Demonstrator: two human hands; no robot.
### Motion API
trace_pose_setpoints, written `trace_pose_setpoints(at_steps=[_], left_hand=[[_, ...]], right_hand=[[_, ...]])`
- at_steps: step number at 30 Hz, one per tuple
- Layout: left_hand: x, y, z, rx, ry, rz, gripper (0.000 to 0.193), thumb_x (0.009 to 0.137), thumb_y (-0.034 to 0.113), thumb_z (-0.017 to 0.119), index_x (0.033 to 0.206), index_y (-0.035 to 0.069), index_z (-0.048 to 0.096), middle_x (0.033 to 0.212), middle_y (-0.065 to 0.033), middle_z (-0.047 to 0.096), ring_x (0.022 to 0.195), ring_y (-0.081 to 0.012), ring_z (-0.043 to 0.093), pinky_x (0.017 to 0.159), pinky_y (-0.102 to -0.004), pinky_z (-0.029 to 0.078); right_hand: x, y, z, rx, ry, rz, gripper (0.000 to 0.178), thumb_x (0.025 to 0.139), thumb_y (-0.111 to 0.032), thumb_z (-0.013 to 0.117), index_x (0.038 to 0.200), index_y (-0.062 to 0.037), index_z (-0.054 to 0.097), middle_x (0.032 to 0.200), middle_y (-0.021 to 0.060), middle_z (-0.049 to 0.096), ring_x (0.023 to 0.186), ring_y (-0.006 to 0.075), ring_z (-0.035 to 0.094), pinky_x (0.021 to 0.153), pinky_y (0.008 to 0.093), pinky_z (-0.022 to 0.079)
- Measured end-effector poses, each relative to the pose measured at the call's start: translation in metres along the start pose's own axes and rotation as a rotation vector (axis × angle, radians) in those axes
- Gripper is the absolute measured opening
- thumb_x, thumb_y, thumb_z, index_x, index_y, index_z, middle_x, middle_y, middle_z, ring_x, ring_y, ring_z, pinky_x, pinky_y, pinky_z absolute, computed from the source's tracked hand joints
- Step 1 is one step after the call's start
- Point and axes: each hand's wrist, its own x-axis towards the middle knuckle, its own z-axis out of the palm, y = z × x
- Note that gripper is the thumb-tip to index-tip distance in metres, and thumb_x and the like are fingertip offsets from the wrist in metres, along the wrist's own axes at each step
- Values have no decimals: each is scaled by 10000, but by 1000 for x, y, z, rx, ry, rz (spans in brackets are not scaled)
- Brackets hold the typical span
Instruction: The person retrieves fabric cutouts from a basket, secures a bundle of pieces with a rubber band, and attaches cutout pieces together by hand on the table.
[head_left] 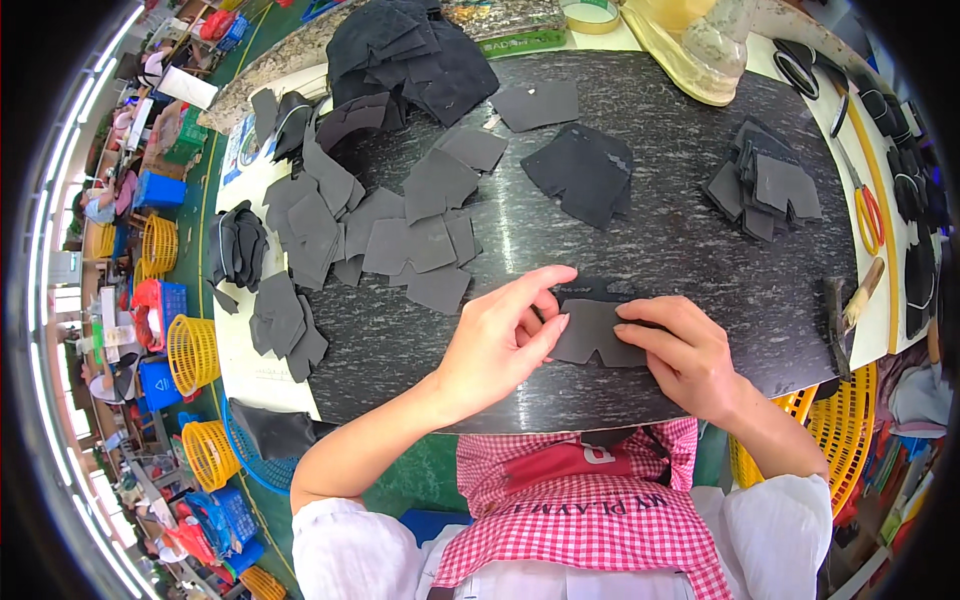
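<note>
A flat dark grey piece of sheet material with a V notch in its near edge [597, 334] lies in front of me on the dark, streaked work board [690, 240]. At its left edge is my left hand [497, 338], the thumb and curled fingers pinching there while the index finger points out above. My right hand [688, 355] grips the right end, fingertips on top and thumb hidden. Just beyond lies a blackish stack of notched pieces [583, 172]. Similar grey pieces [410, 243] spread loosely to the left, and another pile [765, 185] sits to the right.
Dark material is heaped [405, 60] at the back left. A yellowish shoe-last-like form [690, 50] and a tape roll [590, 15] stand at the back. Scissors with red-orange handles [868, 218] and a brush [862, 292] lie along the right edge. Yellow baskets [845, 420] stand below.
</note>
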Motion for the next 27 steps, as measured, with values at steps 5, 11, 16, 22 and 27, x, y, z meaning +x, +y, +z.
trace_pose_setpoints(at_steps=[5, 11, 16, 22, 27], left_hand=[[1, 0, 4, 115, 22, 80, 406, 840, -12, 620, 1230, 68, 539, 783, -51, 574, 552, -101, 566, 517, -248, 479], [10, -3, 5, 133, -1, 100, 287, 816, -43, 622, 1089, 46, 605, 787, -11, 575, 585, -57, 597, 503, -219, 474], [14, -5, 8, 504, 85, 374, 207, 746, -25, 656, 935, 37, 601, 736, -65, 548, 573, -177, 600, 503, -272, 489], [-38, -5, -36, 848, 291, 530, 97, 736, 94, 707, 803, 81, 638, 643, -32, 526, 534, -175, 542, 472, -300, 401], [-64, -37, -186, 1041, 827, 223, 323, 745, 189, 717, 1022, 58, 612, 1027, -119, 620, 949, -310, 584, 799, -370, 458]], right_hand=[[-3, -7, 3, -167, -47, -34, 379, 599, 35, 646, 976, 9, 659, 1102, 123, 611, 941, 293, 621, 745, 372, 540], [-24, 8, -31, -143, -167, -100, 415, 598, -27, 641, 1011, 7, 659, 1091, 116, 626, 963, 281, 624, 751, 371, 548], [-4, -21, -2, -210, -137, -96, 335, 711, -72, 686, 1031, 19, 647, 1097, 113, 630, 1038, 271, 612, 880, 377, 512], [17, -15, -17, -96, -229, -115, 289, 685, -74, 736, 962, -32, 668, 1077, 120, 638, 971, 285, 617, 800, 378, 489], [62, -6, -19, -132, -66, 23, 224, 713, 51, 657, 934, 13, 636, 1105, 164, 594, 953, 326, 580, 824, 392, 464]])
